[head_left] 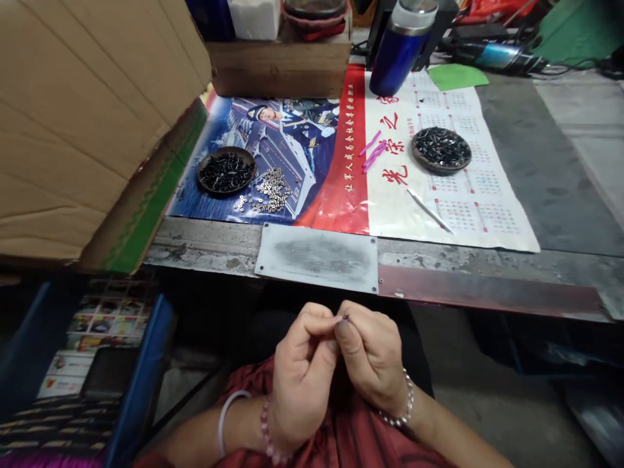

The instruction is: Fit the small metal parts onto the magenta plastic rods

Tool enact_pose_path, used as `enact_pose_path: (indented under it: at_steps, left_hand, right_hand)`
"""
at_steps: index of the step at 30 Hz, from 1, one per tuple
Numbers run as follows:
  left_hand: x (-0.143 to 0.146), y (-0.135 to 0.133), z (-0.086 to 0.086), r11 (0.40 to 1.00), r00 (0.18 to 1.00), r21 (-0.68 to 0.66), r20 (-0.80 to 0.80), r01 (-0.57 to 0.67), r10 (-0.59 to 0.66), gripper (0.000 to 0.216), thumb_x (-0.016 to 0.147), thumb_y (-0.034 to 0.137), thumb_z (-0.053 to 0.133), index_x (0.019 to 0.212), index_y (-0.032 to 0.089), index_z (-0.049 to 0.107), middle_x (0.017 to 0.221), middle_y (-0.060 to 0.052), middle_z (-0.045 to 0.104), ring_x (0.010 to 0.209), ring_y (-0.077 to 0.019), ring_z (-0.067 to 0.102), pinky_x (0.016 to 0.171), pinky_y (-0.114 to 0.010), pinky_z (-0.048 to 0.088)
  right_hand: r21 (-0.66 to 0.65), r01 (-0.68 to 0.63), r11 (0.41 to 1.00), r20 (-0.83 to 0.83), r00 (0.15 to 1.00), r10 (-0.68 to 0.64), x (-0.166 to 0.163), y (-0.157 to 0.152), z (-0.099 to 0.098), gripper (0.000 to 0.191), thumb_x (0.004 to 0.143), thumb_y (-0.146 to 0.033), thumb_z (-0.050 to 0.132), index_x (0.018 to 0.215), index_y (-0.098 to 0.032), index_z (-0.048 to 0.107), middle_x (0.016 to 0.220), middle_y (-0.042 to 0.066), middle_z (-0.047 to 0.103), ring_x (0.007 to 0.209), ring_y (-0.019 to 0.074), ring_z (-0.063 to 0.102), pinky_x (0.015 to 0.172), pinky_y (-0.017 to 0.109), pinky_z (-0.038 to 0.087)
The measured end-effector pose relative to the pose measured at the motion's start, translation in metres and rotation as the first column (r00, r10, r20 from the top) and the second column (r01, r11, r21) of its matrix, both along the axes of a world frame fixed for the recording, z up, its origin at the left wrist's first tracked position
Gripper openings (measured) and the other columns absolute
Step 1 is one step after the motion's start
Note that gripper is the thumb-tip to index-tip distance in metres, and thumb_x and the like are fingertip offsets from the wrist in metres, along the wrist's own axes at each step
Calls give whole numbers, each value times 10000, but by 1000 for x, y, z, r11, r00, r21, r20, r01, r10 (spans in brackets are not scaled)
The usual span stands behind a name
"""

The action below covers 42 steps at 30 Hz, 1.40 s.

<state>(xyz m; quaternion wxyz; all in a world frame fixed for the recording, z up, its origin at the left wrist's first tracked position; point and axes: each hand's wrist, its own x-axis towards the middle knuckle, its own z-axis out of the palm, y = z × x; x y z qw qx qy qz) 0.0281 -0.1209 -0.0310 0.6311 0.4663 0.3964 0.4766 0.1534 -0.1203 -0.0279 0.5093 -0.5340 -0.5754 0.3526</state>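
My left hand (299,370) and my right hand (373,361) are held together over my lap, below the table's edge. Both are closed in a pinch, fingertips meeting on a tiny dark part (345,318) with a purple tint. It is too small to name. On the table ahead, a dark dish of black screws (225,170) sits at the left beside a heap of small silver washers (270,192). A second dish of black screws (441,149) sits at the right. Purple strips (374,153) and a thin metal rod (429,210) lie between them.
A poster calendar (487,208) covers the tabletop, with a grey metal plate (316,257) at its front edge. A cardboard box (78,123) looms at the left, a blue flask (400,49) and a wooden box (283,68) stand at the back. A blue bin (141,383) sits low left.
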Motion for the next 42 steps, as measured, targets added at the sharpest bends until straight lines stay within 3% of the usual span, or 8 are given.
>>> enact_pose_path:
  at_steps: [4, 8, 13, 19, 24, 26, 35, 42]
  left_hand:
    - [2, -1, 0, 998, 998, -58, 55, -12, 15, 133, 988, 165, 624, 995, 263, 714, 931, -2, 606, 806, -116, 603, 723, -188, 508]
    - [3, -2, -3, 999, 999, 30, 29, 18, -19, 161, 994, 133, 600, 1025, 266, 685, 959, 1, 603, 820, -105, 607, 728, -173, 514]
    - [4, 0, -7, 999, 1000, 40, 1, 13, -13, 152, 1014, 131, 565, 1016, 260, 646, 943, 15, 576, 814, -85, 590, 744, -147, 513]
    - [4, 3, -7, 996, 1000, 86, -26, -12, 14, 149, 1020, 151, 566, 1032, 265, 662, 937, 22, 579, 862, -84, 590, 815, -139, 509]
    - [5, 2, -7, 993, 999, 116, -53, 7, -1, 196, 1012, 128, 570, 1084, 280, 671, 958, 25, 578, 859, -77, 587, 797, -127, 499]
    - [6, 1, -8, 994, 998, 111, -53, 26, -20, 209, 1015, 119, 554, 1090, 277, 669, 959, 22, 573, 868, -82, 585, 806, -137, 499]
    - [4, 6, -10, 996, 999, 89, -46, -16, 21, 170, 1012, 149, 577, 1069, 275, 675, 965, 22, 598, 877, -81, 610, 828, -136, 514]
    - [2, 5, -11, 997, 1000, 68, -17, -22, 23, 178, 1012, 142, 575, 1066, 278, 677, 955, 18, 591, 868, -88, 599, 812, -146, 513]
  right_hand:
    - [-190, -171, 967, -190, 972, 135, 4, 2, -8, 633, 1083, -553, 210, 578, -212, 381, 529, -40, 325, 447, 93, 302, 418, 245, 255]
    - [-188, -154, 970, -314, 945, 89, 8, 2, -8, 576, 1071, -517, 364, 586, -207, 383, 561, -37, 352, 492, 94, 342, 440, 243, 270]
    - [-56, -76, 996, -232, 971, 61, 8, 3, 1, 342, 1047, -308, 487, 727, -193, 517, 723, -9, 523, 628, 101, 483, 568, 237, 391]
    - [17, -8, 1000, -158, 987, 10, 4, -1, -4, 110, 1001, -201, 552, 891, -206, 549, 844, -5, 533, 727, 107, 519, 635, 235, 425]
    - [24, -110, 994, -193, 975, 113, 6, 1, -10, 484, 1075, -474, 413, 680, -197, 463, 647, -27, 424, 583, 108, 419, 522, 258, 323]
    - [30, -124, 992, -182, 975, 128, 7, 3, -11, 527, 1092, -451, 363, 630, -199, 408, 596, -40, 358, 541, 100, 366, 500, 264, 272]
    - [24, -49, 999, -184, 982, 52, 4, 3, -11, 92, 981, -186, 547, 897, -214, 523, 861, 6, 521, 749, 128, 523, 635, 256, 436]
    - [129, 51, 990, -52, 998, -45, 0, 3, -13, 135, 922, -111, 596, 969, -212, 520, 897, 15, 553, 791, 133, 546, 680, 259, 458]
